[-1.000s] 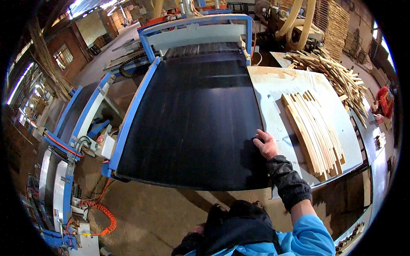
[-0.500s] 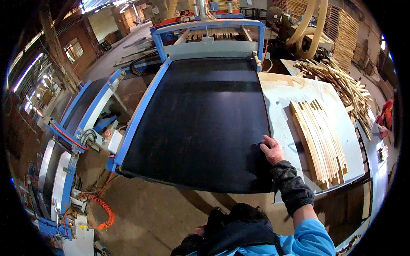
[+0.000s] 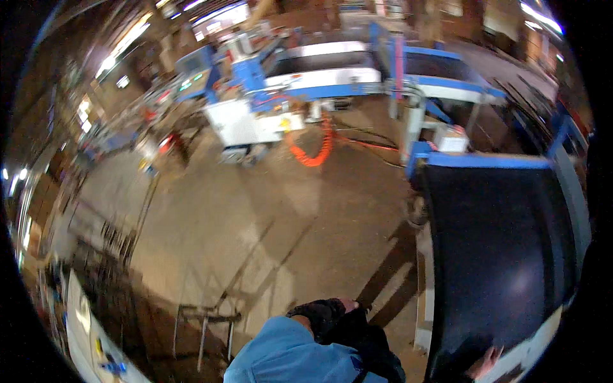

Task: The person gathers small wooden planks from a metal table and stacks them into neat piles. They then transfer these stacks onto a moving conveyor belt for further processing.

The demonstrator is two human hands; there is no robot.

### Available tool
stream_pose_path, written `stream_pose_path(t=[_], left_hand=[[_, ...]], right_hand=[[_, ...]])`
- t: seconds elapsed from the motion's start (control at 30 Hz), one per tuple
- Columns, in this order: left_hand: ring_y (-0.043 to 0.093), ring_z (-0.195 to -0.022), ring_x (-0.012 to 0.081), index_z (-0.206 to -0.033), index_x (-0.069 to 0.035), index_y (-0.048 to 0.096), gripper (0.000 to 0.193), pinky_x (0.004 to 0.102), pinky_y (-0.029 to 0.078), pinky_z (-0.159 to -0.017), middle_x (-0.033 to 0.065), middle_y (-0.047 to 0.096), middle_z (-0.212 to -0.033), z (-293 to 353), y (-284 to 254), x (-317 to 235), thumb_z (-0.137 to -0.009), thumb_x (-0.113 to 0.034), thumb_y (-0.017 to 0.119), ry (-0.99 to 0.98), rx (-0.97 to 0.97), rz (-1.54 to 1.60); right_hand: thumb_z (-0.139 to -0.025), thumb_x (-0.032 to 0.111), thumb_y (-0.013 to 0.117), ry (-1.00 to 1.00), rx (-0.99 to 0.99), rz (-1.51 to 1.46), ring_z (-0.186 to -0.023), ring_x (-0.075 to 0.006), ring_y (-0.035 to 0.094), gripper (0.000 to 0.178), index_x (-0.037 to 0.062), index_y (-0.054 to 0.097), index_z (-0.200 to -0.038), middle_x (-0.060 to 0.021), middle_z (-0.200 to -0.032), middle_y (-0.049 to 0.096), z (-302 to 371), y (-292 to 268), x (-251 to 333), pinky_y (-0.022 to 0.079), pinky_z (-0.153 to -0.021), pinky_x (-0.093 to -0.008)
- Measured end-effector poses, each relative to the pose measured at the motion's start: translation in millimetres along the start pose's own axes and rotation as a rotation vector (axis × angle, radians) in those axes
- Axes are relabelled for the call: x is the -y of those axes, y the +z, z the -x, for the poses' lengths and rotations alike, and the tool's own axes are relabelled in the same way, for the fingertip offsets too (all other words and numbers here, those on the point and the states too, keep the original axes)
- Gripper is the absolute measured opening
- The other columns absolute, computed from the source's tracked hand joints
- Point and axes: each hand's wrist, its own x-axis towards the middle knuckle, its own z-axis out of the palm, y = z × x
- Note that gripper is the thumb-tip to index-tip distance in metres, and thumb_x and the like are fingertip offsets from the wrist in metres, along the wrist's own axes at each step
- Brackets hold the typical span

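Note:
At the lower right lies the black conveyor belt, bordered along its far end by a blue rail. My right hand, in a pinkish glove, rests at the belt's lower edge beside a pale board surface. Its fingers look stretched out, with nothing seen in them, though motion softens them. My left hand hangs low in front of my dark trousers, just past its black sleeve cover. Only a small part of that hand shows, and its fingers cannot be made out.
Blue-and-white machinery crosses the far side, with an orange coiled air hose hanging to the floor. A white box sits by the belt's corner. A metal stand is at lower left, near a pale bench.
My view has swung far to the left, so the belt now lies at the right. The stacked wooden strips have left the picture. My right hand stays near the belt's edge.

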Motion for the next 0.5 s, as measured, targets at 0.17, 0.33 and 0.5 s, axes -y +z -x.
stream_pose_path(t=[0.17, 0.33, 0.5], left_hand=[[0.071, -0.119, 0.0419, -0.138, -0.012, 0.071, 0.045, 0.0527, 0.056, -0.100, 0.0233, 0.072, -0.134, 66.6, 65.7, 55.7, -0.109, -0.042, 0.052, -0.142, -0.103, 0.139], [0.069, -0.123, 0.0397, -0.138, -0.011, 0.071, 0.044, 0.0527, 0.054, -0.103, 0.0204, 0.071, -0.136, 133.1, 147.8, 107.3, -0.109, -0.040, 0.053, -0.225, -0.126, 0.137], [0.067, -0.127, 0.0375, -0.138, -0.011, 0.070, 0.044, 0.0527, 0.052, -0.106, 0.0176, 0.071, -0.139, 178.7, 201.7, 129.1, -0.108, -0.038, 0.054, -0.275, -0.150, 0.163]], right_hand=[[-0.096, 0.014, 0.081, -0.054, 0.036, 0.070, -0.116, -0.0324, 0.065, 0.053, -0.0008, 0.064, -0.145, -0.0217, -0.137, 0.069, 72.2, 37.9, 168.8, 0.057, -0.097, -0.0461], [-0.104, 0.010, 0.069, -0.161, 0.345, -0.234, -0.128, -0.0333, 0.061, 0.054, -0.0023, 0.055, -0.154, -0.0228, -0.155, 0.056, 15.0, 84.8, 103.1, 0.054, -0.105, -0.0471], [-0.103, 0.010, 0.070, -0.036, 0.555, -0.200, -0.131, -0.0352, 0.061, 0.061, 0.0035, 0.050, -0.160, -0.0224, -0.155, 0.057, 45.6, 102.9, 192.1, 0.050, -0.114, -0.0467]])
